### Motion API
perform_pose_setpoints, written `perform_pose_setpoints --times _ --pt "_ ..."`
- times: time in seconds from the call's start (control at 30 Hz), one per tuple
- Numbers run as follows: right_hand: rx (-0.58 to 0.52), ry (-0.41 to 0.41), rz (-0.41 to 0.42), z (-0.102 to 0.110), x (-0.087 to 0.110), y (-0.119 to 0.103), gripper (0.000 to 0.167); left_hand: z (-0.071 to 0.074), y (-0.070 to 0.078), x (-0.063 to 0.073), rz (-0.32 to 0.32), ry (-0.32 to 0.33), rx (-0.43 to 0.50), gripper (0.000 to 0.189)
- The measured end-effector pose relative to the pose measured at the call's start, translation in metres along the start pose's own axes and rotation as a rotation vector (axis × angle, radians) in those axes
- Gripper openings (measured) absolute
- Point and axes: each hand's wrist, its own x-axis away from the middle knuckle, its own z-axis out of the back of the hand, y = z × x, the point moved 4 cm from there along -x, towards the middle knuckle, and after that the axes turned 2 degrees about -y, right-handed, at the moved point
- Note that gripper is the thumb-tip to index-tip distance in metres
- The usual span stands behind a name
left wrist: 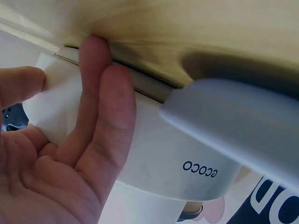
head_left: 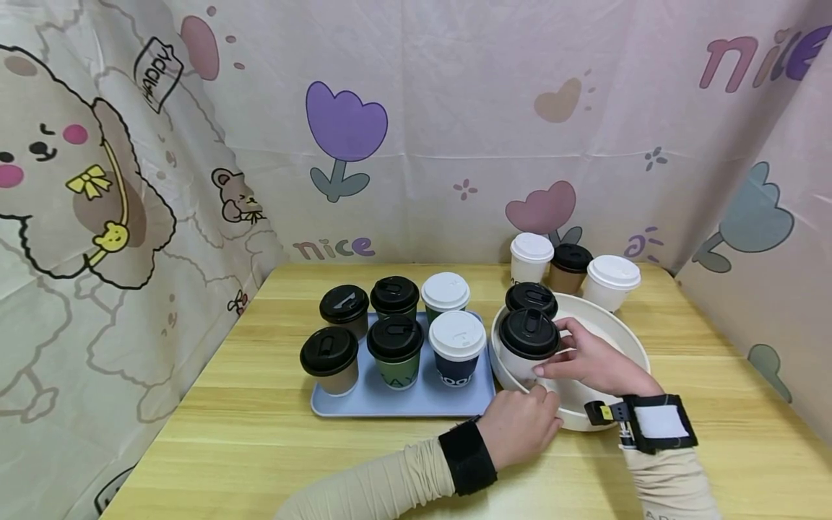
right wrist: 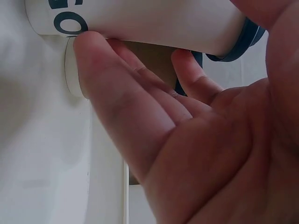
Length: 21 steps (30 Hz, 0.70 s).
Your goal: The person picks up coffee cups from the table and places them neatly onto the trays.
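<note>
My right hand (head_left: 594,359) holds a white paper coffee cup (head_left: 520,363) with a black lid, thumb in front and fingers behind. The cup stands at the left side of a round white basin (head_left: 633,339); dark lettering shows on it in the right wrist view. Directly behind it is another black-lidded cup (head_left: 531,297). My left hand (head_left: 520,426) rests against the basin's front outer wall; in the left wrist view its fingers (left wrist: 117,100) lie fairly straight along the wall, near the printed word "ecoco".
A blue tray (head_left: 416,409) left of the basin bears several lidded cups, among them a green cup (head_left: 398,372) and a navy cup (head_left: 455,370). Behind the basin stand two white-lidded cups and a brown cup (head_left: 568,278). A patterned cloth (head_left: 442,144) hangs behind the wooden table (head_left: 247,433).
</note>
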Motion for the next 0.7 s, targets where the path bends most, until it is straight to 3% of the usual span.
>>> perform_pose_setpoints --times 0.17,0.33,0.47,0.7 --pt "-0.004 -0.045 -0.022 0.003 0.003 0.003 0.073 -0.001 0.000 0.001 0.001 -0.019 0.002 0.021" --pt "0.056 -0.072 0.021 0.015 0.010 0.005 0.050 -0.002 0.000 0.000 0.003 -0.031 0.011 0.022" --pt "0.076 -0.025 0.016 0.029 0.015 0.007 0.038 -0.004 0.000 -0.001 0.004 -0.034 0.020 0.023" --pt "0.163 0.129 -0.069 0.055 0.024 0.019 0.037 -0.004 0.000 -0.002 0.008 -0.041 0.027 0.023"
